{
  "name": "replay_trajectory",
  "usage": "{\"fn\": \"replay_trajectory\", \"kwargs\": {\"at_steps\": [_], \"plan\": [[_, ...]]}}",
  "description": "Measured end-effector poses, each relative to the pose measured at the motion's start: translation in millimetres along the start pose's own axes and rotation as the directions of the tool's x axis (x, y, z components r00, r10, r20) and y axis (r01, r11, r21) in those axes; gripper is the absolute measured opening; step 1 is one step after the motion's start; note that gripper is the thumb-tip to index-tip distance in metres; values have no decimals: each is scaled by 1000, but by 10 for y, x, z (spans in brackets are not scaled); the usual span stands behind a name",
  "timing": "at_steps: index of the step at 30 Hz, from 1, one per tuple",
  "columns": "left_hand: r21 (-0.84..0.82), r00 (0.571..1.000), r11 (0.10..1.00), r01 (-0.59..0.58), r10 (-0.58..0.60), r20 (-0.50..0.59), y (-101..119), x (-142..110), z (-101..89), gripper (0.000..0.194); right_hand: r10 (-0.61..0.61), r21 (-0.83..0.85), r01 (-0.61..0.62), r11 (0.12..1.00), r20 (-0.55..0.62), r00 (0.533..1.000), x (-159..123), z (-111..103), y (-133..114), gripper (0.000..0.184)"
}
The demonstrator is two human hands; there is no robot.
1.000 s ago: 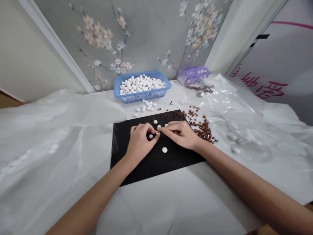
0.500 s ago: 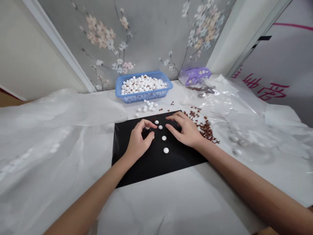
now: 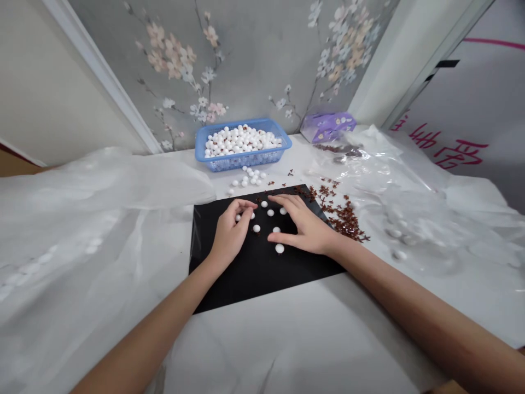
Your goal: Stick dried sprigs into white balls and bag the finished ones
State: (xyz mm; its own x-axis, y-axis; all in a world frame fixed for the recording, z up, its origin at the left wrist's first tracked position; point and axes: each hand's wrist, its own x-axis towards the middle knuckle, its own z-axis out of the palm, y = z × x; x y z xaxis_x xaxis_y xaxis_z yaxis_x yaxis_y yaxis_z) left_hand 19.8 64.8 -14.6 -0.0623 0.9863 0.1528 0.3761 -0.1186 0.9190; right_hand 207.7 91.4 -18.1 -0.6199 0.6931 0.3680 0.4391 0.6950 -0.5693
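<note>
A black mat (image 3: pixel 254 273) lies on the white table, with several white round beads (image 3: pixel 279 248) scattered on it. My left hand (image 3: pixel 229 232) rests on the mat's upper left, fingers curled over a bead beneath the fingertips. My right hand (image 3: pixel 305 227) lies flat on the mat to the right, fingers spread, thumb stretched toward a bead. Small reddish-brown star-shaped pieces (image 3: pixel 344 219) are heaped just right of the mat.
A blue basket (image 3: pixel 246 158) full of white beads stands at the back, with loose beads (image 3: pixel 248 178) in front of it. A purple packet (image 3: pixel 326 126) lies at the back right. Crumpled clear plastic sheeting (image 3: pixel 102 202) covers the left, and more plastic (image 3: pixel 406 219) the right.
Both hands were pinching together at one bead; they have parted. The right hand has flattened and spread over the mat, and more beads now lie on the mat between the hands.
</note>
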Motion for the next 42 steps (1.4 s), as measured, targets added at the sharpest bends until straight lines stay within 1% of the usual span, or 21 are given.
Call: {"fn": "replay_trajectory", "kwargs": {"at_steps": [2,4,6,8,10,11,12,14,16,18,23,26,28,30,34,36,39,42], "plan": [[49,998,999,-19,15,66,32,-17,2,16,15,-28,-17,999,-82,997,19,-34,20,46],[85,993,996,-32,22,119,62,-30,3,17,59,-86,-77,993,-203,977,35,-91,83,28],[152,989,986,-66,45,137,84,-37,7,19,120,-157,-179,971,-330,937,40,-165,189,22],[277,981,948,-157,118,153,97,-42,18,22,181,-224,-288,931,-402,898,31,-233,309,22],[412,960,874,-256,178,217,98,-47,36,28,229,-296,-362,884,-400,887,14,-273,402,24],[467,949,837,-285,180,258,96,-50,46,30,246,-331,-380,864,-381,891,6,-279,430,25],[510,942,806,-299,164,292,92,-52,56,33,255,-363,-384,849,-357,899,0,-275,446,27],[561,941,775,-291,126,314,81,-55,71,36,249,-411,-365,835,-310,918,-6,-253,445,28],[571,947,773,-278,121,297,70,-55,79,37,231,-442,-333,833,-269,935,-4,-228,425,27],[561,955,783,-268,138,264,61,-50,80,36,226,-456,-321,830,-251,941,1,-217,405,25],[550,977,809,-210,162,136,42,-32,68,27,222,-461,-325,826,-264,939,11,-232,368,18],[537,981,821,-193,179,79,43,-30,57,22,208,-462,-320,827,-277,938,17,-234,332,16],[525,979,829,-193,197,48,49,-31,53,19,203,-445,-325,834,-300,932,21,-231,306,13],[518,979,833,-194,199,46,51,-30,53,17,204,-394,-335,856,-338,919,22,-224,286,10],[531,982,826,-189,168,87,37,-24,65,16,211,-249,-344,905,-439,873,13,-205,267,9],[527,983,830,-184,169,77,33,-22,69,15,246,-175,-362,916,-469,848,8,-194,261,8],[500,978,843,-198,201,48,49,-27,65,11,329,-40,-389,920,-457,826,14,-183,240,5],[488,965,840,-239,263,21,82,-45,56,6,366,105,-356,929,-411,835,38,-187,192,4]]}}
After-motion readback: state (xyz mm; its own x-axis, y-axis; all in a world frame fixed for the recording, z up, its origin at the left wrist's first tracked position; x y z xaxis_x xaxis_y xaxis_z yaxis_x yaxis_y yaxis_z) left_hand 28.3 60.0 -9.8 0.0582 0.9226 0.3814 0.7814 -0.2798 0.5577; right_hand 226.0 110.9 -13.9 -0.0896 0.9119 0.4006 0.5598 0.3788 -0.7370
